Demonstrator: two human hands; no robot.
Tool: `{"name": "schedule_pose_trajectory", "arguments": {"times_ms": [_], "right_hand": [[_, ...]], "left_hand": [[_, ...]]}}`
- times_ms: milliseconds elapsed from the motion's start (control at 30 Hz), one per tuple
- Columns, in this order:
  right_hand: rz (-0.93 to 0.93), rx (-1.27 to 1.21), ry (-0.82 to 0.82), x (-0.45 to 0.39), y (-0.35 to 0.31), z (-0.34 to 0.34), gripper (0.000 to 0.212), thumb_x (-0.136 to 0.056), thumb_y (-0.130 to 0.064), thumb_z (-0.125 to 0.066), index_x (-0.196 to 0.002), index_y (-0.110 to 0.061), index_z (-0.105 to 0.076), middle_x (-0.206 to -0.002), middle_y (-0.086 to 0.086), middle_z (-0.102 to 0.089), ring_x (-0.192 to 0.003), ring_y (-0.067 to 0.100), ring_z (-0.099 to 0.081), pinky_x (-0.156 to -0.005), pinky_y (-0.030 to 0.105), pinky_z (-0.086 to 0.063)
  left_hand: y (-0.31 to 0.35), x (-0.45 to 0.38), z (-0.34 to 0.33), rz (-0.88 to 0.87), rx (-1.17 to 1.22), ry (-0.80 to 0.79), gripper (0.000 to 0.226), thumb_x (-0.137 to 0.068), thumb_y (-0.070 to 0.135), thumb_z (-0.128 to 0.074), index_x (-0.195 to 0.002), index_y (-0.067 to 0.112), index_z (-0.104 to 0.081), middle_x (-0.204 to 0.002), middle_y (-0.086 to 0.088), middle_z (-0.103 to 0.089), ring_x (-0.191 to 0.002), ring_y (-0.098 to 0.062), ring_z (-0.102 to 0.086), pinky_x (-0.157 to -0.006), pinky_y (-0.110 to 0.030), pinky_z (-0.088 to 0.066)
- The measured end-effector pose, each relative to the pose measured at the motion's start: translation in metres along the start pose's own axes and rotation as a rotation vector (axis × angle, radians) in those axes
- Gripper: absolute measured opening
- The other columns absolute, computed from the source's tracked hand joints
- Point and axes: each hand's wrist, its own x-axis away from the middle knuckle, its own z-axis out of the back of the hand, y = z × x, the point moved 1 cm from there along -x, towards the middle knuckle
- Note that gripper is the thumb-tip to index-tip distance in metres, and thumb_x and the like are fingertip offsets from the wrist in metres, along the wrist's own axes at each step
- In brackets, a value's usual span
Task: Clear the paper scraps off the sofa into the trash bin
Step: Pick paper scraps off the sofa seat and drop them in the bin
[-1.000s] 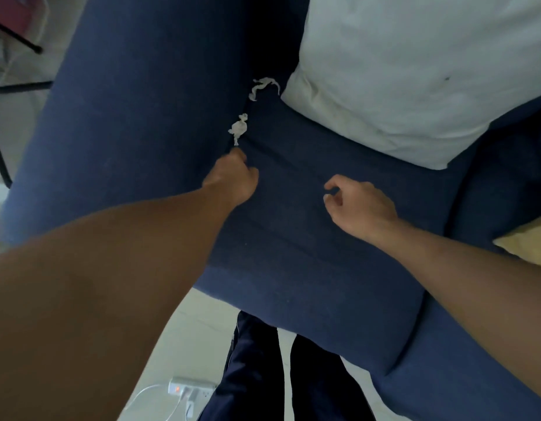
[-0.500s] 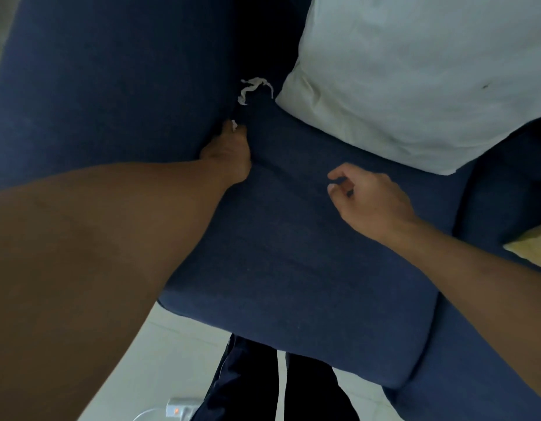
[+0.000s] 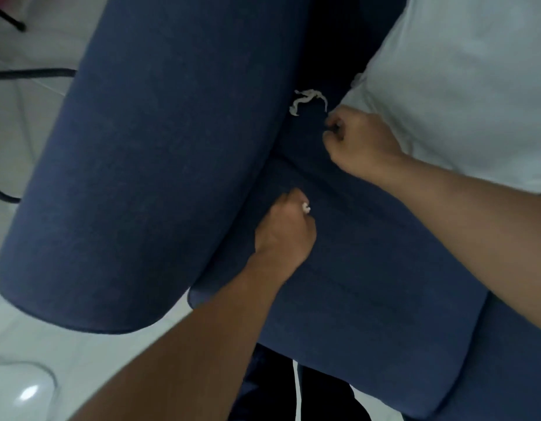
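A twisted white paper scrap [image 3: 307, 101] lies in the crease between the blue sofa seat [image 3: 369, 268] and the armrest [image 3: 160, 153]. My right hand [image 3: 358, 141] is just right of that scrap, fingers curled, nearly touching its end; nothing shows inside the hand. Lower on the seat, my left hand [image 3: 286, 229] is closed on a small paper scrap [image 3: 306, 207], whose white tip sticks out between the fingers. No trash bin is in view.
A white pillow [image 3: 463, 80] fills the upper right, against the right hand. White tiled floor [image 3: 29, 123] with dark metal legs lies to the left. My dark trousers [image 3: 293, 390] stand at the seat's front edge.
My left hand closed on the nearer scrap and drew back toward me along the crease. My right hand moved up the seat to the far scrap.
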Motion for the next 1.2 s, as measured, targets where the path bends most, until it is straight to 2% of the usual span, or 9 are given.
{"name": "schedule_pose_trajectory", "arguments": {"times_ms": [233,333,433,533,600,700,833,1033,1200], "right_hand": [[-0.046,0.117,-0.181,-0.07,-0.037,-0.02,0.059,-0.104,-0.022,-0.06,-0.158,-0.018,-0.037,-0.144,0.011,-0.058,-0.121,0.031,-0.062,-0.08,0.031,-0.049],[-0.115,0.131,-0.247,-0.083,-0.038,-0.026,0.065,-0.105,-0.019,-0.061,-0.163,-0.022,-0.031,-0.138,0.001,-0.056,-0.107,0.023,-0.062,-0.068,0.028,-0.052],[-0.114,0.183,-0.238,-0.086,-0.035,-0.033,0.055,-0.106,-0.011,-0.057,-0.157,-0.012,-0.037,-0.141,0.003,-0.055,-0.105,0.019,-0.055,-0.078,0.031,-0.05],[-0.126,0.237,-0.212,-0.073,-0.03,-0.037,0.042,-0.109,-0.011,-0.053,-0.148,0.0,-0.046,-0.146,0.016,-0.056,-0.125,0.027,-0.057,-0.097,0.035,-0.046],[-0.1,0.182,-0.187,-0.057,-0.025,-0.037,0.034,-0.11,-0.012,-0.049,-0.141,0.001,-0.054,-0.144,0.016,-0.06,-0.124,0.022,-0.057,-0.104,0.032,-0.041],[-0.052,0.11,-0.181,-0.023,-0.018,-0.033,0.027,-0.108,-0.019,-0.052,-0.126,-0.003,-0.064,-0.128,0.004,-0.065,-0.109,0.019,-0.059,-0.086,0.026,-0.045],[-0.033,0.144,-0.205,0.015,-0.005,-0.026,0.023,-0.104,-0.034,-0.054,-0.107,-0.014,-0.064,-0.108,0.009,-0.069,-0.093,0.027,-0.065,-0.073,0.038,-0.056],[0.019,0.176,-0.215,0.07,0.019,-0.009,0.024,-0.106,-0.038,-0.045,-0.089,-0.024,-0.054,-0.087,-0.003,-0.058,-0.083,0.026,-0.06,-0.058,0.033,-0.036],[0.056,0.224,-0.239,0.108,0.037,0.006,0.021,-0.106,-0.036,-0.041,-0.09,-0.025,-0.051,-0.092,0.0,-0.059,-0.084,0.029,-0.06,-0.064,0.036,-0.04]], "left_hand": [[-0.018,0.009,0.007,0.071,0.045,0.081,0.012,-0.096,0.017,-0.053,-0.105,0.024,-0.057,-0.098,0.008,-0.063,-0.08,-0.014,-0.069,-0.061,-0.039,-0.058],[-0.02,-0.001,0.015,0.068,0.027,0.098,0.01,-0.097,0.017,-0.054,-0.104,0.024,-0.058,-0.098,0.008,-0.064,-0.079,-0.013,-0.068,-0.061,-0.039,-0.059],[-0.021,-0.012,0.022,0.065,-0.001,0.112,0.008,-0.098,0.019,-0.055,-0.104,0.022,-0.059,-0.099,0.006,-0.064,-0.081,-0.014,-0.065,-0.063,-0.039,-0.059],[-0.022,-0.022,0.026,0.075,-0.024,0.095,0.007,-0.098,0.018,-0.055,-0.104,0.021,-0.059,-0.099,0.005,-0.065,-0.081,-0.014,-0.065,-0.065,-0.04,-0.06],[-0.02,-0.026,0.028,0.085,-0.033,0.083,0.007,-0.098,0.017,-0.056,-0.104,0.02,-0.059,-0.099,0.005,-0.066,-0.082,-0.014,-0.065,-0.065,-0.039,-0.059],[-0.016,-0.029,0.031,0.107,-0.065,0.074,0.01,-0.099,0.02,-0.057,-0.108,0.019,-0.06,-0.102,0.005,-0.065,-0.083,-0.014,-0.062,-0.057,-0.029,-0.047],[-0.011,-0.023,0.031,0.128,-0.084,0.09,0.013,-0.099,0.023,-0.055,-0.111,0.021,-0.061,-0.103,0.005,-0.065,-0.085,-0.015,-0.06,-0.062,-0.03,-0.047],[0.005,0.0,0.018,0.161,-0.124,0.109,0.015,-0.1,0.025,-0.053,-0.112,0.02,-0.061,-0.094,0.007,-0.059,-0.081,-0.018,-0.058,-0.064,-0.032,-0.043],[0.022,0.023,0.009,0.187,-0.147,0.126,0.016,-0.099,0.025,-0.052,-0.112,0.022,-0.059,-0.1,0.005,-0.062,-0.083,-0.02,-0.057,-0.068,-0.034,-0.042]]}}
